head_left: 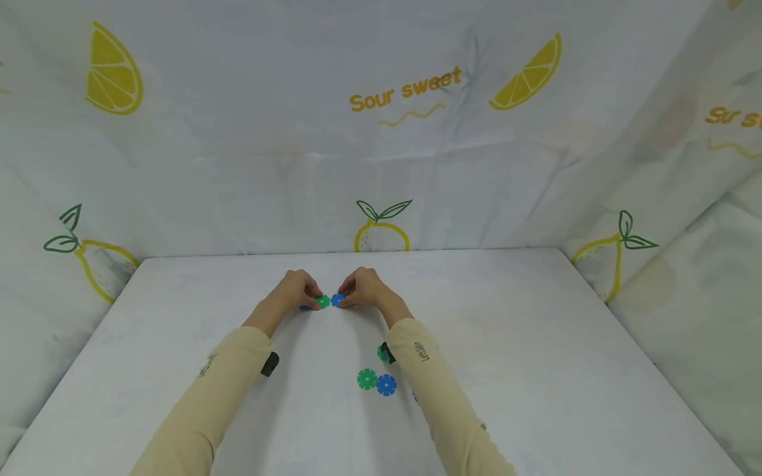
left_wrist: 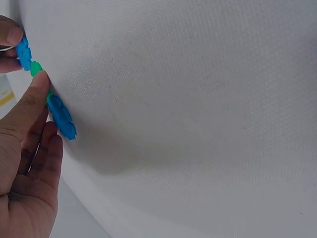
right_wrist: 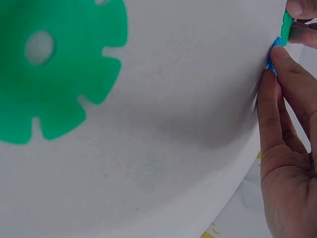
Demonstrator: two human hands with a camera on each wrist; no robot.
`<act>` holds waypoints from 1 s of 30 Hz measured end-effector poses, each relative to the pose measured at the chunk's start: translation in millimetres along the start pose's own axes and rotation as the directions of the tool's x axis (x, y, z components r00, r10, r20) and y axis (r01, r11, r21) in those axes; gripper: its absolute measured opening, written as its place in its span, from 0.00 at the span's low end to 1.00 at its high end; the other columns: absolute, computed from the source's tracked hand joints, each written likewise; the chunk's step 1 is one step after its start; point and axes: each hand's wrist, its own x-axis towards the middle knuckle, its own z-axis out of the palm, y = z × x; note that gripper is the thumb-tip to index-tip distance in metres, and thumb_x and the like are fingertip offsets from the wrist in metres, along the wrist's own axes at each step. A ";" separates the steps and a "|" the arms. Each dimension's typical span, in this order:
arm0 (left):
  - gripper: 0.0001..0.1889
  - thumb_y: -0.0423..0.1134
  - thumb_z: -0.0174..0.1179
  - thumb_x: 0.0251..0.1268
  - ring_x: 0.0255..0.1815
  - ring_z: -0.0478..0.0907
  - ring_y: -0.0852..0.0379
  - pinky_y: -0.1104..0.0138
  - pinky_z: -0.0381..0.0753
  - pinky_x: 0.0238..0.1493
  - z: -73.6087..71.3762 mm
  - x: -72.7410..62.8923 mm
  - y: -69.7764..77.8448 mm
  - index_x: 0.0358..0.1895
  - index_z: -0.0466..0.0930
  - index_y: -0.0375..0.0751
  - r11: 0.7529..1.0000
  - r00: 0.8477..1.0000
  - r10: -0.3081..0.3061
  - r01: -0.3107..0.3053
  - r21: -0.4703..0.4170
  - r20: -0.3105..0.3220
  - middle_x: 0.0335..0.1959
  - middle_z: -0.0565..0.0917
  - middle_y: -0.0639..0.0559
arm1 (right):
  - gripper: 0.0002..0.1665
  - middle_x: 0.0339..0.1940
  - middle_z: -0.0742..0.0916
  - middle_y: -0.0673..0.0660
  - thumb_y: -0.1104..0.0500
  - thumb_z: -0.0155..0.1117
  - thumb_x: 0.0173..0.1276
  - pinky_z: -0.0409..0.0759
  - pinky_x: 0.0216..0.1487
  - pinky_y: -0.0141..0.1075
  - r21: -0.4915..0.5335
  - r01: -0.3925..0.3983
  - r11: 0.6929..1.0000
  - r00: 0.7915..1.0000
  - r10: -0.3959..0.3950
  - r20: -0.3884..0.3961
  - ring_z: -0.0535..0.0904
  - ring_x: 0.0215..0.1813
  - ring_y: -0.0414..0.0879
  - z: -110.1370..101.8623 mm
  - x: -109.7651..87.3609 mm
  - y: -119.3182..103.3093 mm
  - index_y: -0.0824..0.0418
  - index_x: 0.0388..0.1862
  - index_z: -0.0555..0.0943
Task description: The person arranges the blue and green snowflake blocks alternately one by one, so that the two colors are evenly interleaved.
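Note:
Between thumb and fingers, my left hand (head_left: 293, 289) pinches a green notched disc (head_left: 323, 302). A blue notched disc (left_wrist: 62, 117) adjoins that green one on its left, partly covered by the hand. Just to the right, my right hand (head_left: 364, 289) pinches another blue notched disc (head_left: 337, 299) by its edge. The held green and blue discs stand edge to edge near the table's far side; whether their slots interlock I cannot tell. In the right wrist view the right thumb (right_wrist: 292, 67) presses on the blue disc.
Nearer on the white table (head_left: 506, 370) lie a loose green disc (head_left: 367, 379) and a blue disc (head_left: 385, 385), side by side. Another green disc (head_left: 381, 353) is partly behind the right wrist's camera. The right sleeve (head_left: 446, 390) covers most of one more blue piece.

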 end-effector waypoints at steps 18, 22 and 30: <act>0.13 0.30 0.71 0.50 0.47 0.77 0.48 0.56 0.76 0.54 -0.5 0.2 6.3 0.42 0.86 0.34 0.996 1.000 -0.023 0.022 0.081 0.008 0.40 0.85 0.45 | 0.12 0.32 0.87 0.54 0.65 0.74 0.56 0.78 0.38 0.28 -0.011 -0.008 1.000 1.000 0.008 0.009 0.79 0.33 0.41 0.0 1.3 -1.0 0.65 0.41 0.86; 0.14 0.31 0.71 0.51 0.48 0.77 0.48 0.55 0.76 0.55 -0.4 1.1 6.5 0.43 0.86 0.35 0.994 1.000 -0.018 0.017 0.105 0.012 0.41 0.85 0.44 | 0.13 0.32 0.87 0.54 0.65 0.74 0.55 0.78 0.37 0.27 -0.014 -0.002 1.000 1.000 0.002 0.004 0.79 0.32 0.40 0.3 1.0 -1.3 0.65 0.40 0.86; 0.15 0.30 0.71 0.51 0.46 0.77 0.49 0.56 0.76 0.53 -0.7 0.3 6.5 0.45 0.85 0.35 0.996 1.000 -0.007 0.006 0.090 0.012 0.40 0.85 0.45 | 0.13 0.32 0.87 0.54 0.65 0.74 0.55 0.79 0.38 0.29 0.001 -0.022 1.000 1.000 0.022 -0.001 0.79 0.33 0.41 0.6 0.6 -1.7 0.65 0.40 0.86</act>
